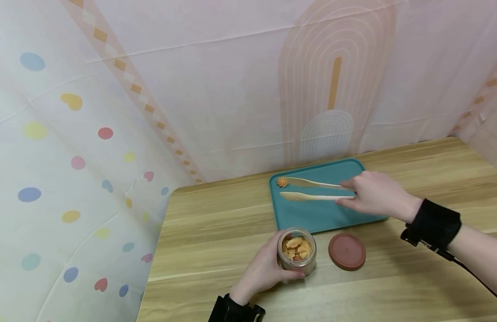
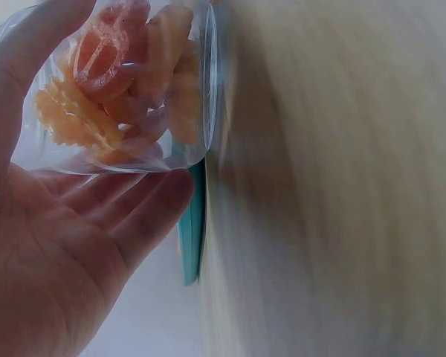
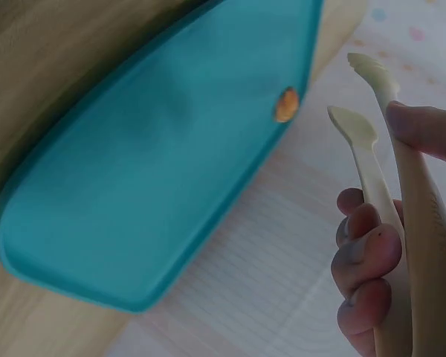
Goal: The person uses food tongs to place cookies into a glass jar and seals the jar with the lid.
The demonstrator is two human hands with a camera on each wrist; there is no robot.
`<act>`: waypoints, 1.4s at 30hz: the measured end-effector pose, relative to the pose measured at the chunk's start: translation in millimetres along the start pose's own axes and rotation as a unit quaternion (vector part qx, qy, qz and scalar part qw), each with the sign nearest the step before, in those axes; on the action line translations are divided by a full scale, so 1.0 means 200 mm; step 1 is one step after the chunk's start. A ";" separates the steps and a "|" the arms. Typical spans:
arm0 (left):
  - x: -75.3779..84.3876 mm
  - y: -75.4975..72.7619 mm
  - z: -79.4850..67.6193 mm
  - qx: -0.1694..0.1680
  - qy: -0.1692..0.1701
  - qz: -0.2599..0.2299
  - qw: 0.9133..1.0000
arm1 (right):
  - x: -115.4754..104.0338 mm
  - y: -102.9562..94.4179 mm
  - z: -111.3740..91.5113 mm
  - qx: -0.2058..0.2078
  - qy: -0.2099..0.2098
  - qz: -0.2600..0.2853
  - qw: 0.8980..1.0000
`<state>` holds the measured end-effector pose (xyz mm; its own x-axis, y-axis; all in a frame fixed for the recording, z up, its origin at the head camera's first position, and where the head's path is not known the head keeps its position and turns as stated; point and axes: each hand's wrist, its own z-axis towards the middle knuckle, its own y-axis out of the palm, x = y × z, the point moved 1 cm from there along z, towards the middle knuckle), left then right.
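My left hand (image 1: 265,264) grips a clear jar (image 1: 309,264) from its left side, thumb at the front. Orange-yellow snack pieces (image 1: 296,247) lie inside it, and the left wrist view shows a reddish piece (image 2: 108,59) among them. Above the teal tray (image 1: 333,219), my right hand (image 1: 375,195) holds a pair of pale tongs (image 1: 312,197) with their arms spread apart. One small orange cookie (image 1: 282,182) sits in the tray's far left corner, close to the upper tong tip; in the right wrist view nothing is between the tips.
A reddish-brown round lid (image 1: 347,251) lies on the wooden table (image 1: 208,250), right of the jar and in front of the tray. Behind the table's back edge hangs a patterned cloth (image 1: 232,98). A cable (image 1: 473,279) runs from the right wristband.
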<state>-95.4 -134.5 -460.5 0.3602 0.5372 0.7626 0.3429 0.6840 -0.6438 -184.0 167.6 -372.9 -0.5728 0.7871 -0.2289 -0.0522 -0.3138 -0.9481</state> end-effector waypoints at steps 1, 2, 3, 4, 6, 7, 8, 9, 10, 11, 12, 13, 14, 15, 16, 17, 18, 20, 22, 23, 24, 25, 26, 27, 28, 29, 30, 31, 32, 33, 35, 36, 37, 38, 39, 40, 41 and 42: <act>0.00 0.00 0.00 0.000 0.001 0.001 1.000 | 0.01 0.02 0.01 -0.003 0.002 0.001 1.000; 0.00 0.00 0.00 0.000 0.002 0.001 1.000 | 0.02 0.03 0.03 -0.006 0.005 0.002 1.000; 0.00 0.00 0.00 0.001 0.003 0.002 1.000 | 0.02 0.05 0.04 -0.008 0.009 0.003 1.000; 0.00 0.00 0.00 0.000 0.003 0.002 1.000 | 0.03 0.06 0.06 -0.010 0.013 0.004 1.000; 0.00 0.00 0.00 0.000 0.004 0.003 1.000 | 0.04 0.09 0.08 -0.013 0.021 0.006 1.000; 0.00 0.00 0.00 0.000 0.002 0.003 1.000 | 0.05 0.10 0.10 -0.013 0.025 0.006 1.000; 0.00 0.00 0.00 -0.001 0.001 0.003 1.000 | 0.05 0.12 0.11 -0.015 0.031 0.008 0.999; 0.00 0.00 0.00 -0.001 -0.001 0.003 1.000 | 0.05 0.13 0.12 -0.017 0.036 0.010 0.999; 0.00 0.00 0.00 -0.001 -0.002 0.002 1.000 | 0.05 0.14 0.13 -0.020 0.041 0.012 0.999; 0.00 0.00 0.00 -0.001 -0.003 0.002 1.000 | 0.05 0.14 0.15 -0.023 0.046 0.013 0.999; 0.00 0.00 0.00 -0.001 -0.004 0.002 1.000 | 0.05 0.15 0.16 -0.025 0.050 0.013 0.998; 0.00 0.00 0.00 -0.001 -0.003 0.001 1.000 | 0.05 0.16 0.17 -0.025 0.052 0.012 0.998; 0.00 0.00 0.00 0.000 -0.003 0.001 1.000 | 0.05 0.17 0.18 -0.026 0.054 0.012 0.998; 0.00 -0.01 0.00 0.001 -0.001 0.001 1.000 | 0.05 0.17 0.19 -0.027 0.055 0.012 0.998; 0.00 0.00 0.00 0.001 0.000 0.000 1.000 | 0.05 0.18 0.20 -0.029 0.056 0.014 0.998; 0.00 0.00 0.00 0.002 0.002 -0.001 1.000 | 0.05 0.18 0.21 -0.030 0.057 0.015 0.998; 0.00 0.00 0.00 0.002 0.004 0.000 1.000 | 0.05 0.19 0.22 -0.031 0.058 0.016 0.998; 0.00 0.00 0.00 0.003 0.005 0.000 1.000 | 0.05 0.20 0.23 -0.035 0.061 0.019 0.997; 0.00 0.00 0.00 0.002 0.006 -0.001 1.000 | 0.05 0.20 0.24 -0.036 0.062 0.021 0.997; 0.00 0.00 0.00 0.002 0.006 0.000 1.000 | 0.05 0.21 0.24 -0.036 0.063 0.020 0.997; 0.00 0.00 0.00 0.002 0.006 0.000 1.000 | 0.05 0.21 0.24 -0.037 0.064 0.020 0.997; 0.00 0.00 0.00 0.002 0.006 0.000 1.000 | 0.06 0.22 0.24 -0.037 0.065 0.019 0.997; 0.00 0.00 0.00 0.002 0.006 0.000 1.000 | 0.06 0.22 0.24 -0.037 0.065 0.018 0.997; 0.00 0.00 0.00 0.001 0.006 0.000 1.000 | 0.06 0.22 0.25 -0.038 0.066 0.019 0.997; 0.00 0.00 0.00 0.001 0.006 -0.001 1.000 | 0.06 0.23 0.25 -0.039 0.067 0.021 0.997; 0.00 0.00 0.00 0.001 0.006 -0.001 1.000 | 0.06 0.23 0.25 -0.041 0.067 0.022 0.997; 0.00 0.00 0.00 0.001 0.005 -0.002 1.000 | 0.06 0.23 0.25 -0.042 0.067 0.025 0.997; 0.00 0.00 0.00 0.001 0.004 -0.002 1.000 | 0.05 0.23 0.25 -0.041 0.066 0.026 0.997; 0.00 0.00 0.00 0.001 0.004 -0.002 1.000 | 0.05 0.23 0.25 -0.039 0.064 0.026 0.997; 0.00 0.00 0.00 0.002 0.004 -0.001 1.000 | 0.05 0.23 0.25 -0.038 0.062 0.026 0.997; 0.00 0.00 0.00 0.003 0.005 0.001 1.000 | 0.05 0.23 0.25 -0.034 0.058 0.024 0.997; 0.00 0.00 0.00 0.003 0.006 0.002 1.000 | 0.05 0.23 0.25 -0.032 0.057 0.021 0.998; 0.00 0.00 0.00 0.003 0.006 0.003 1.000 | 0.05 0.23 0.25 -0.031 0.056 0.018 0.998; -0.01 0.00 0.00 0.004 0.007 0.003 1.000 | 0.05 0.23 0.25 -0.030 0.056 0.016 0.998; -0.01 0.00 0.00 0.004 0.008 0.004 1.000 | 0.05 0.23 0.25 -0.029 0.056 0.014 0.998; -0.01 0.00 0.00 0.003 0.008 0.004 1.000 | 0.05 0.23 0.25 -0.029 0.055 0.012 0.998; -0.01 0.00 0.00 0.003 0.007 0.004 1.000 | 0.05 0.23 0.25 -0.027 0.054 0.010 0.998; -0.01 0.00 0.00 0.003 0.006 0.003 1.000 | 0.05 0.23 0.25 -0.026 0.054 0.007 0.998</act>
<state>-96.3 -134.5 -461.8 0.3733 0.5351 0.7578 0.3356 0.6837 -0.6481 -233.4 135.3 -407.8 -0.4820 0.8360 -0.2621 -0.0010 -0.2997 -0.9540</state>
